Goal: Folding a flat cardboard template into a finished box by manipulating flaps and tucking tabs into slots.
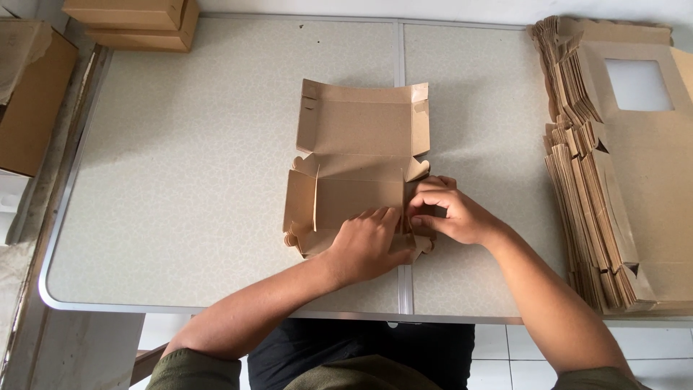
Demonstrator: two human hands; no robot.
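Speckled pale-grey tabletop (180, 180) with a metal edge strip and a metal seam running front to back; white floor tiles show below its near edge.

Item 1: brown cardboard box blank (357, 162), partly folded, lying near the middle of the table across the seam. Far panel lies open and nearly flat, small tabs at its corners. Near half has its left side wall folded up; the front edge is covered by both hands.

Item 2: left hand (364, 245), palm down, fingers together and pressed flat on the near floor panel of the blank, fingertips pointing toward the right hand. It presses rather than pinches.

Item 3: right hand (447, 213), at the blank's near right corner, fingers curled and closed on the right side flap. Thumb is hidden, so whether the flap is truly pinched cannot be told. The two hands sit just beside each other, nearly touching.

Item 4: stack of flat box blanks (592, 180), same brown card, fanned along the table's right edge; the topmost sheet has a square window cut-out.

Item 5: two closed finished boxes (133, 22), stacked at the far left corner of the table.

Item 6: large open carton (32, 101), off the table to the left, only partly in view.
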